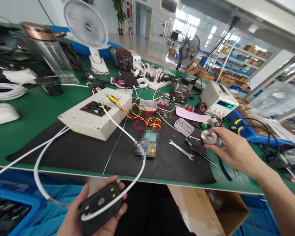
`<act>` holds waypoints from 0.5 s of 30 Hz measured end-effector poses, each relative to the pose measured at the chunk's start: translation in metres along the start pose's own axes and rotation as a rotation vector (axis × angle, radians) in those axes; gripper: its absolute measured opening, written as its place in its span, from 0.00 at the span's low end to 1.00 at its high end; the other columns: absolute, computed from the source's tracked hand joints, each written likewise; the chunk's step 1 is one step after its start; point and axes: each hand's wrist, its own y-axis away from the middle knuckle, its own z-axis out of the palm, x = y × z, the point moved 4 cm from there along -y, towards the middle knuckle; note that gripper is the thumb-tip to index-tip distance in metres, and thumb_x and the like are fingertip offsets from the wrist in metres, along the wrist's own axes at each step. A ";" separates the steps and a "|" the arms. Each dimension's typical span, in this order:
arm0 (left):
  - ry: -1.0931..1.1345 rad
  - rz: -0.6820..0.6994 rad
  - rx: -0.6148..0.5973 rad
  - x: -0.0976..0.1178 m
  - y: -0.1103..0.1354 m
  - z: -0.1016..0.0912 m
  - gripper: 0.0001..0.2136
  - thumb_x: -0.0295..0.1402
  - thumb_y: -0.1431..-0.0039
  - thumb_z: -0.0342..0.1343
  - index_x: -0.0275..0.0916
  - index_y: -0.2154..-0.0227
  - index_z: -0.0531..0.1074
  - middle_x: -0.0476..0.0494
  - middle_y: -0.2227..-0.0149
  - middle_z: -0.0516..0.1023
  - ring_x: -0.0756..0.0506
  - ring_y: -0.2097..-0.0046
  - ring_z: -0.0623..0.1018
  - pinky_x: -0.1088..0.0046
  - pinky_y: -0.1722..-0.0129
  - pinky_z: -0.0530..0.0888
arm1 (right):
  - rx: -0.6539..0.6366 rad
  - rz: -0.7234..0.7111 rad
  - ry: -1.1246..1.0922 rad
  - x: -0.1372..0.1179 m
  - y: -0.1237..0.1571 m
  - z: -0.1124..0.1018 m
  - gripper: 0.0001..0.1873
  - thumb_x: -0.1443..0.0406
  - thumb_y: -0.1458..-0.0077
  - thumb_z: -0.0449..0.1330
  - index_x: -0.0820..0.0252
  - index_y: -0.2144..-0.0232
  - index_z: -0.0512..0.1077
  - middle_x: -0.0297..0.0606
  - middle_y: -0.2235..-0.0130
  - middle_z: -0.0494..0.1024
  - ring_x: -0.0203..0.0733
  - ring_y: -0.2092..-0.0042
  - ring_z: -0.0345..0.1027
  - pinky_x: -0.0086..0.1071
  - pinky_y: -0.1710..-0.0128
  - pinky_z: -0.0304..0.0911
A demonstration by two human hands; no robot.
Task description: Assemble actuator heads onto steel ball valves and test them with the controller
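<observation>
My left hand [100, 209] is closed round a black housing [105, 201] with brass-coloured inserts, held low in front of the table edge. A white cable [137, 177] runs out of it and up over the black mat. At the right, my right hand [232, 147] grips a small clear bottle [209, 137] with a shiny round top, its base hidden by the fingers. Tweezers [204, 156] and an open-end wrench [181, 149] lie to the left of this hand. A pale tray of small metal parts [184, 127] sits just beyond the wrench.
A beige box with black sockets [95, 113] stands on the black mat [127, 167], yellow and red leads clipped on top. Behind are a white fan [86, 24], a soldering station [180, 93] and a power supply [220, 100]. An open cardboard box [196, 203] is below the table edge.
</observation>
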 end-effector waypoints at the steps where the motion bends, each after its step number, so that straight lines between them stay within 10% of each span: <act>1: -0.003 0.009 0.005 0.001 0.006 0.007 0.16 0.43 0.36 0.57 0.37 0.58 0.81 0.36 0.62 0.83 0.40 0.66 0.82 0.69 0.75 0.79 | -0.007 0.075 -0.133 -0.010 0.007 -0.003 0.28 0.51 0.30 0.62 0.59 0.37 0.66 0.48 0.44 0.77 0.53 0.48 0.75 0.42 0.49 0.71; 5: 0.001 0.061 -0.020 0.003 0.017 0.019 0.17 0.45 0.34 0.56 0.35 0.61 0.82 0.36 0.63 0.83 0.41 0.67 0.81 0.71 0.77 0.76 | -0.171 0.122 -0.380 -0.055 0.023 0.008 0.27 0.48 0.33 0.65 0.51 0.40 0.67 0.37 0.48 0.80 0.45 0.52 0.77 0.34 0.55 0.72; 15: 0.071 0.156 -0.125 0.000 0.012 -0.001 0.23 0.50 0.32 0.56 0.34 0.51 0.81 0.33 0.57 0.83 0.37 0.57 0.82 0.66 0.66 0.81 | -0.195 -0.098 -0.118 -0.085 0.016 0.049 0.26 0.44 0.31 0.59 0.55 0.43 0.68 0.42 0.50 0.79 0.49 0.55 0.78 0.38 0.59 0.71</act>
